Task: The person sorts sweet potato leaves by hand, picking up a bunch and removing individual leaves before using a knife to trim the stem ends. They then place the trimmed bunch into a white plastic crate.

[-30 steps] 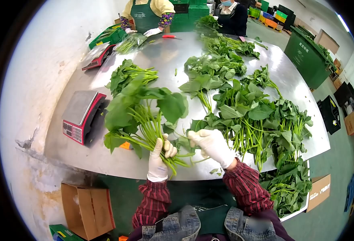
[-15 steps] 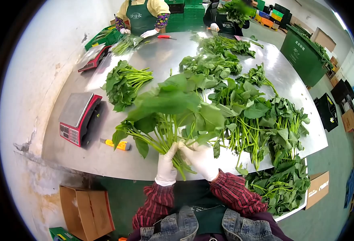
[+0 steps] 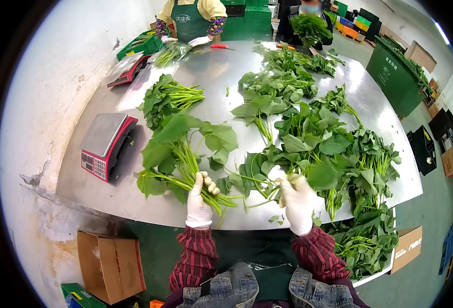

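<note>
My left hand (image 3: 200,200), in a white glove, is closed around the stems of a bunch of leafy greens (image 3: 185,159). Its broad leaves fan out over the metal table, and the cut stem ends stick out to the right of the fist. My right hand (image 3: 296,200), also gloved, pinches a few thin leafy stems (image 3: 262,200) apart from the bunch, its fingers slightly blurred. Just beyond the right hand lies a large spread of loose greens (image 3: 313,138). Another gathered bunch (image 3: 170,97) rests farther back on the left, stems pointing right.
Red-edged scales (image 3: 103,143) stand on the table's left side, with another scale (image 3: 128,69) behind. Across the metal table (image 3: 216,123), two people handle greens near a red-handled knife (image 3: 219,46). A white crate of greens (image 3: 365,241) sits at lower right; a cardboard box (image 3: 111,267) stands lower left.
My hands have moved apart: the left keeps the bunch, while the right has gone rightward with thin stems. The yellow cutter is now mostly hidden by leaves. One person across has lowered a bunch.
</note>
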### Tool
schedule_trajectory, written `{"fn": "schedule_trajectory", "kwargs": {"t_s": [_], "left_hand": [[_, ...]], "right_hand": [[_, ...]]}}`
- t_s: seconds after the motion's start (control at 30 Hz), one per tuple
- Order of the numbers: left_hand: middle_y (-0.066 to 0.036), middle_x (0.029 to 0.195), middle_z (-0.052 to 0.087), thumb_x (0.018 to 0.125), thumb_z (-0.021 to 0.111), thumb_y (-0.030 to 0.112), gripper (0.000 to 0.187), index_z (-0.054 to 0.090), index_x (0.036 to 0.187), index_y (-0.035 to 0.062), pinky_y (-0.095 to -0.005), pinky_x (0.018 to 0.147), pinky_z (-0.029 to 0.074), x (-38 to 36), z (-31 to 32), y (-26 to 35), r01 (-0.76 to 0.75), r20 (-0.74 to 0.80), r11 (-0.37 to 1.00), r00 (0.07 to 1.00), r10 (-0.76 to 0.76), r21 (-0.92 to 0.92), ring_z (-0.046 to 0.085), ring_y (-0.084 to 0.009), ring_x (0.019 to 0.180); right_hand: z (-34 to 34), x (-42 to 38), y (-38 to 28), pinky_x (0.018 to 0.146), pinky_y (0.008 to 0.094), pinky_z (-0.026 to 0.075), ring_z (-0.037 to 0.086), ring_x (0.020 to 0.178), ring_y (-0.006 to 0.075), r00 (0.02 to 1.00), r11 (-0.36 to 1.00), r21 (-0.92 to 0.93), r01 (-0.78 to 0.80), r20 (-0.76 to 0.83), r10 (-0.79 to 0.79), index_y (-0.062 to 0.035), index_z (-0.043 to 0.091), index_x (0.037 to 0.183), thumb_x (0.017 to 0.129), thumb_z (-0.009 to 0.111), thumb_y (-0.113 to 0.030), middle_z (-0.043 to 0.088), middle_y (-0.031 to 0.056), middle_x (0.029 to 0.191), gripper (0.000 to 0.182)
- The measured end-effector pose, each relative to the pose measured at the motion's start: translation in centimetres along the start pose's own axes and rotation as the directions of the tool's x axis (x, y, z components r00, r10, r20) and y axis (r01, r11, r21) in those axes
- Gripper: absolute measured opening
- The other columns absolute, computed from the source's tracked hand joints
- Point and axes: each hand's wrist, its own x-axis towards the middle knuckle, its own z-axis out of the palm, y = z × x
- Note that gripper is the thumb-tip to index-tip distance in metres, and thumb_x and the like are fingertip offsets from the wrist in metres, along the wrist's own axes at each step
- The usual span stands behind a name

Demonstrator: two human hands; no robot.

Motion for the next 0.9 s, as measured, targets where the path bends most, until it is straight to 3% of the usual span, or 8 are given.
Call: {"fn": "schedule_trajectory", "kwargs": {"t_s": [0.1, 0.23, 0.27, 0.33, 0.37, 0.43, 0.63, 0.9], "left_hand": [[0.0, 0.074, 0.049, 0.091, 0.054, 0.028, 0.021, 0.052, 0.095, 0.0075, -0.0248, 0.057, 0.037, -0.3, 0.7, 0.6, -0.058, 0.034, 0.998, 0.998, 0.059, -0.012, 0.042, -0.0106, 0.06], [0.0, 0.078, 0.051, 0.09, 0.056, 0.023, 0.016, 0.052, 0.096, 0.009, -0.0224, 0.056, 0.037, -0.8, 1.4, 1.7, -0.197, 0.034, 0.98, 0.98, 0.196, 0.019, 0.041, -0.0095, 0.061], [-0.001, 0.078, 0.051, 0.09, 0.056, 0.022, 0.015, 0.052, 0.097, 0.009, -0.0222, 0.056, 0.037, -0.8, 1.1, 2.0, -0.219, 0.053, 0.976, 0.974, 0.218, 0.001, 0.041, -0.0096, 0.061], [-0.002, 0.075, 0.05, 0.09, 0.056, 0.02, 0.018, 0.05, 0.102, 0.0089, -0.0254, 0.059, 0.037, -0.4, -0.3, 2.6, -0.247, 0.093, 0.969, 0.964, 0.248, -0.026, 0.043, -0.0116, 0.062], [-0.001, 0.074, 0.049, 0.09, 0.056, 0.02, 0.019, 0.049, 0.103, 0.0086, -0.0255, 0.059, 0.036, -0.4, -0.3, 2.8, -0.269, 0.103, 0.963, 0.958, 0.269, -0.022, 0.042, -0.0113, 0.062], [0.0, 0.071, 0.047, 0.09, 0.055, 0.019, 0.028, 0.047, 0.114, 0.0064, -0.0254, 0.059, 0.036, -0.7, 0.1, 3.1, -0.306, 0.118, 0.952, 0.946, 0.301, 0.022, 0.04, -0.0109, 0.061], [-0.002, 0.069, 0.05, 0.091, 0.054, 0.015, 0.027, 0.047, 0.114, 0.0043, -0.0256, 0.055, 0.037, -0.4, -0.4, 3.1, -0.28, 0.155, 0.959, 0.95, 0.27, 0.048, 0.044, -0.0119, 0.059], [-0.001, 0.071, 0.048, 0.091, 0.054, 0.013, 0.019, 0.048, 0.108, 0.0064, -0.0252, 0.057, 0.037, -0.3, -0.1, 3.2, -0.356, 0.085, 0.932, 0.933, 0.35, 0.074, 0.043, -0.0113, 0.062]], "right_hand": [[1.0, 2.6, 1.0, 0.045, 0.027, 0.042, 0.056, 0.046, 0.0151, 0.855, 0.953, -0.292, -0.082, 0.47, 0.218, -0.0008, 0.061, 0.08, 0.088, 0.058, -0.035, 0.057, 0.0081, 0.055, 0.036], [2.9, 7.8, 5.6, 0.053, 0.0398, 0.048, 0.06, 0.058, 0.0316, 0.805, 0.635, -0.529, 0.564, 0.524, -0.278, -0.0038, 0.061, 0.087, 0.089, 0.05, -0.021, 0.058, 0.0142, 0.064, 0.021], [3.2, 10.2, 7.0, 0.054, 0.0425, 0.048, 0.06, 0.061, 0.0318, 0.745, 0.391, -0.642, 0.66, 0.488, -0.455, -0.0049, 0.059, 0.085, 0.086, 0.048, -0.014, 0.057, 0.0139, 0.065, 0.014], [3.6, 13.6, 6.4, 0.056, 0.0444, 0.046, 0.058, 0.061, 0.0362, 0.948, 0.75, -0.592, 0.295, 0.081, -0.309, -0.0048, 0.056, 0.076, 0.086, 0.05, -0.018, 0.057, 0.0174, 0.063, 0.017], [3.9, 15.5, 7.5, 0.056, 0.0448, 0.046, 0.058, 0.062, 0.0373, 0.896, 0.71, -0.616, 0.341, -0.016, -0.444, -0.0044, 0.056, 0.075, 0.086, 0.051, -0.021, 0.057, 0.0191, 0.061, 0.021], [4.4, 18.9, 9.6, 0.057, 0.0433, 0.047, 0.06, 0.063, 0.036, 0.877, 0.633, -0.693, 0.344, -0.003, -0.48, -0.0037, 0.059, 0.079, 0.085, 0.054, -0.026, 0.06, 0.0187, 0.064, 0.023], [6.1, 20.9, 11.2, 0.074, 0.0399, 0.05, 0.064, 0.081, 0.0332, 0.962, 0.511, -0.841, 0.177, 0.258, 0.091, -0.0032, 0.067, 0.09, 0.074, 0.064, -0.03, 0.065, 0.0199, 0.088, 0.032], [1.8, 19.8, 2.4, 0.061, 0.0386, 0.048, 0.061, 0.064, 0.0327, 0.97, 0.913, -0.364, 0.185, -0.079, -0.228, 0.0009, 0.059, 0.078, 0.076, 0.065, -0.043, 0.062, 0.0175, 0.068, 0.044]]}}
